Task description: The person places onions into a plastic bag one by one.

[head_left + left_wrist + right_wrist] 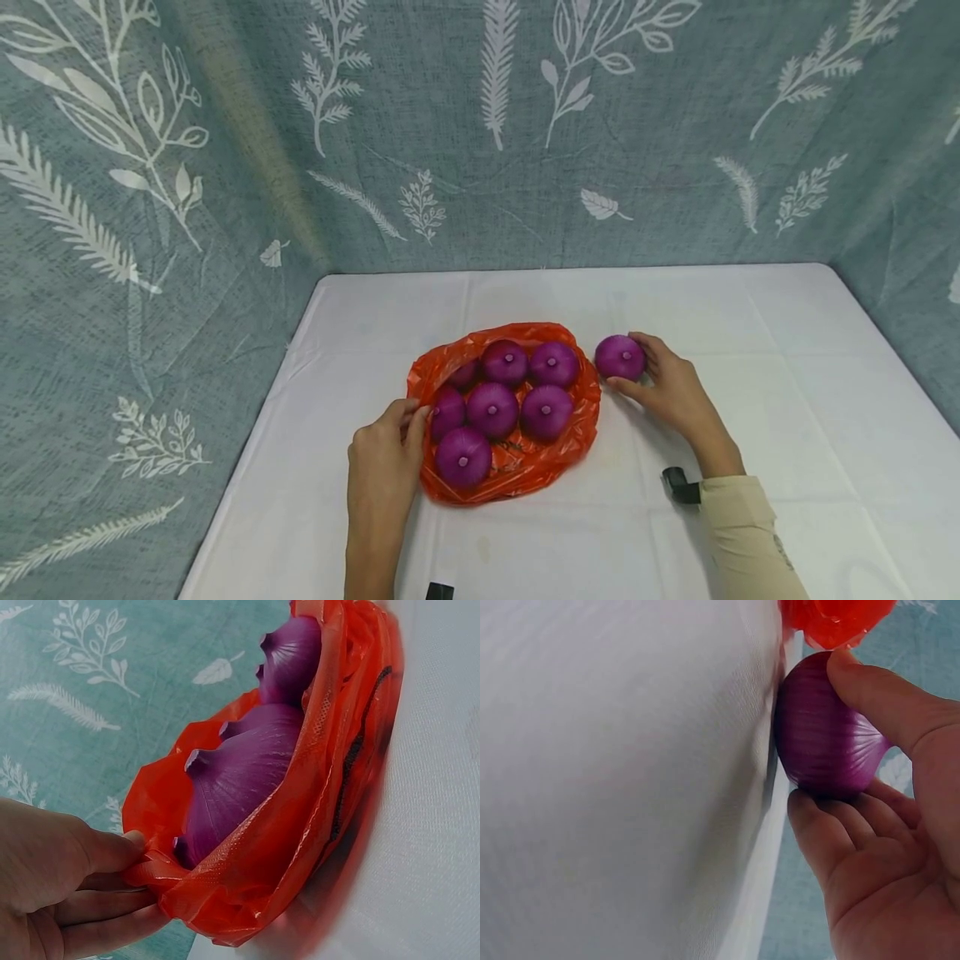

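An orange-red plastic bag [525, 483] lies with its mouth spread wide, and several purple onions [492, 410] sit inside it. My left hand [384, 450] pinches the bag's left rim between thumb and fingers. In the left wrist view the plastic [225, 907] bunches at the fingertips, beside the onions [240, 772]. To the right of the bag, my right hand [671, 387] grips a single purple onion [619, 357], thumb on one side and fingers on the other. The right wrist view has this onion [829, 731] right at the white cloth, its stem end towards the palm.
A white cloth covers the table [787, 417]. Blue-green fabric [450, 100] with white leaf prints hangs behind it and on both sides. A black wrist mount [680, 485] sticks out by the right sleeve [742, 525].
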The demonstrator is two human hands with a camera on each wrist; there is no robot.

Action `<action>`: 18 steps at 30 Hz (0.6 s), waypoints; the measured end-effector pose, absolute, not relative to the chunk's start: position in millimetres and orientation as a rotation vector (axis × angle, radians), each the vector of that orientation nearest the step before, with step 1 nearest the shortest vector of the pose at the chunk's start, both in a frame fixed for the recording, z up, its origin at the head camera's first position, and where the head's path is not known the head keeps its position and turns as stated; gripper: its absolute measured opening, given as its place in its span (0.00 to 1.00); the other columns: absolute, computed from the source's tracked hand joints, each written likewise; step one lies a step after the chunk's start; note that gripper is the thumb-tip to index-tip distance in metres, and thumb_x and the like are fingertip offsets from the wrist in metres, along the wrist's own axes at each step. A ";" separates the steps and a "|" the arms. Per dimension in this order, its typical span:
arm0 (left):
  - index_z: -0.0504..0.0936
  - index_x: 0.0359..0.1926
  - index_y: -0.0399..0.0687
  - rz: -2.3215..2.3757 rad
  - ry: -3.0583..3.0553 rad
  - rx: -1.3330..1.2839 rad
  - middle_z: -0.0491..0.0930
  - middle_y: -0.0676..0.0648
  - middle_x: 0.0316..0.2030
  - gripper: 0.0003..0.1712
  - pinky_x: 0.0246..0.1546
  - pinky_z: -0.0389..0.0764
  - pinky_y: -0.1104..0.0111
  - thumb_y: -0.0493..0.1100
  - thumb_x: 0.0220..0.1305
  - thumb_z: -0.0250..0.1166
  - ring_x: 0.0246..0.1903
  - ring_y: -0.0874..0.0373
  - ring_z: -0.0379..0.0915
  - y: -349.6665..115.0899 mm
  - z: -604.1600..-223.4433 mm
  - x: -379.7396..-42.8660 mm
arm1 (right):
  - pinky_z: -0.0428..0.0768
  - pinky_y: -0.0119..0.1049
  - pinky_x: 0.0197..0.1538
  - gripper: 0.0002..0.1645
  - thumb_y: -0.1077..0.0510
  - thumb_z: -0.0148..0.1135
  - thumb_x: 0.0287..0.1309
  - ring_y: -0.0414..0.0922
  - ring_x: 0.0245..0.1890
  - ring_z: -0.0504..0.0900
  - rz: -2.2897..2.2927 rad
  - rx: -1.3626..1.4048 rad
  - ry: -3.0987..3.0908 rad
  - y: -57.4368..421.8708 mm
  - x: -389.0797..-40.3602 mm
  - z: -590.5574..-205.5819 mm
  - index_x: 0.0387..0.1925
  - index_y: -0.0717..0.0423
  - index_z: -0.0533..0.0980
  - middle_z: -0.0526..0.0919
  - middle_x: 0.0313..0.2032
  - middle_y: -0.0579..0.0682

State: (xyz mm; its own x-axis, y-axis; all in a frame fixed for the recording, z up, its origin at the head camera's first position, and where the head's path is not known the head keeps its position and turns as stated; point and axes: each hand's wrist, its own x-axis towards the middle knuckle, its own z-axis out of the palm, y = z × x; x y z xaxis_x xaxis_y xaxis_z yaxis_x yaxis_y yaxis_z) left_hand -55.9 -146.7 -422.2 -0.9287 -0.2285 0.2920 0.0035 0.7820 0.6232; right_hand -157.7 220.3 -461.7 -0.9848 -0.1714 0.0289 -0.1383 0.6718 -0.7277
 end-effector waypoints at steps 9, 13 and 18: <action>0.88 0.50 0.34 -0.915 -2.627 0.175 0.91 0.38 0.37 0.13 0.41 0.91 0.53 0.40 0.71 0.72 0.35 0.46 0.90 -145.4 -421.2 -55.6 | 0.75 0.59 0.68 0.52 0.51 0.78 0.62 0.66 0.70 0.74 -1.265 -0.270 2.836 220.5 -155.3 -451.8 0.77 0.65 0.60 0.70 0.73 0.69; 0.89 0.50 0.34 -0.906 -2.628 0.181 0.91 0.39 0.37 0.13 0.41 0.91 0.53 0.40 0.71 0.72 0.35 0.47 0.90 -145.4 -420.8 -55.8 | 0.77 0.56 0.67 0.50 0.52 0.79 0.61 0.63 0.69 0.77 -1.369 -0.344 2.838 217.6 -153.0 -437.8 0.75 0.63 0.62 0.75 0.70 0.65; 0.89 0.50 0.34 -0.898 -2.629 0.186 0.91 0.39 0.36 0.13 0.40 0.91 0.54 0.40 0.71 0.72 0.34 0.48 0.89 -145.1 -420.6 -55.1 | 0.78 0.54 0.66 0.47 0.50 0.81 0.59 0.60 0.68 0.79 -1.433 -0.411 2.850 212.0 -146.1 -414.2 0.73 0.57 0.66 0.79 0.69 0.60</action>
